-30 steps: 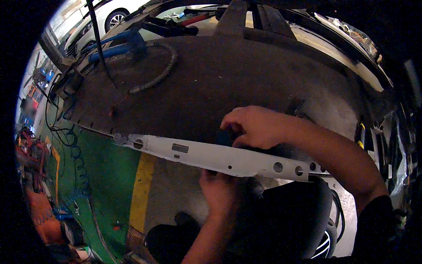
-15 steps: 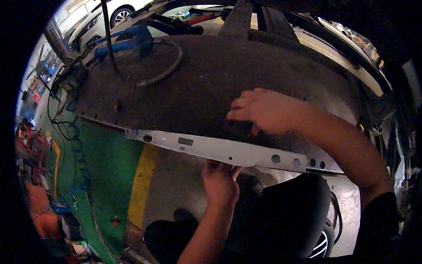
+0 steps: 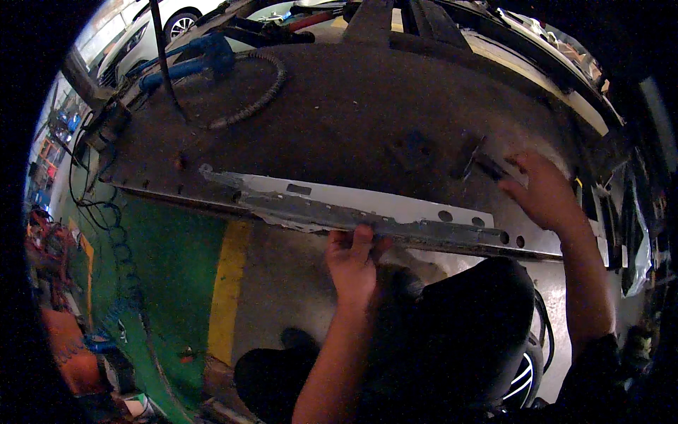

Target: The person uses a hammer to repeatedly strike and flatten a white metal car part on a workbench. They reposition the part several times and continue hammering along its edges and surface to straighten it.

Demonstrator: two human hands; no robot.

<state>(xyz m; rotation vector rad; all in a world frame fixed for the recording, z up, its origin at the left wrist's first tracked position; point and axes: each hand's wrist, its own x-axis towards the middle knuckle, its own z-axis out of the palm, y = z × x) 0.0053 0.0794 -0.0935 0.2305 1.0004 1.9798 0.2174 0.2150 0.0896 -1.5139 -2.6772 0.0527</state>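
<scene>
A long white sheet-metal panel with cut-out holes lies along the near edge of the dark workbench. Its grey folded flange faces me. My left hand grips the panel's near edge from below, thumb on top. To the right, above the bench, my right hand has its fingers closed at the end of the handle of a hammer. The hammer's narrow head points away to the left. A dark blocky object, too dim to name, lies beyond the panel.
A blue power tool with a coiled hose rests at the back left of the bench. A dark cable hangs near it. A yellow line crosses the floor below. My dark-clothed knee is close under the panel.
The panel has tipped, turning its grey flange up toward me. My right hand has moved right and now has the hammer. My left hand has shifted slightly up, its thumb now over the edge.
</scene>
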